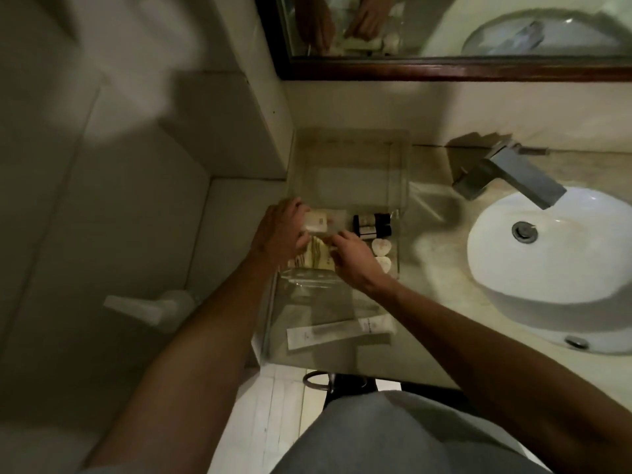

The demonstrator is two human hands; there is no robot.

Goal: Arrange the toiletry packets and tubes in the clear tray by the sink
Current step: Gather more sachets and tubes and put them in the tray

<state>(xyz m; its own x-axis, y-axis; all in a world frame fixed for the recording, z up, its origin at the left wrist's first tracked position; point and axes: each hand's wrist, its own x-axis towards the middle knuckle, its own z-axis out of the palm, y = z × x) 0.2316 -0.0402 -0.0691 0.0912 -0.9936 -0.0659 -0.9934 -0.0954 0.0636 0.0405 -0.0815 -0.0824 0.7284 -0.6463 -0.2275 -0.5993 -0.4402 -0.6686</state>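
A dim tiled bathroom: a pale stone tabletop (441, 213) carries a white sink (561, 254) and, well left of it against the wall, the clear tray (398, 241). Over it, the left hand (280, 234) pinches a white packet (316, 223); the right hand (352, 260) curls on blurred packets (313, 256). Dark bottles (371, 225) lie beside.

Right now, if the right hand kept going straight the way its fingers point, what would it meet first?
Probably the white packet that the left hand is holding: the right hand points up-left toward it. Depth is hard to judge.
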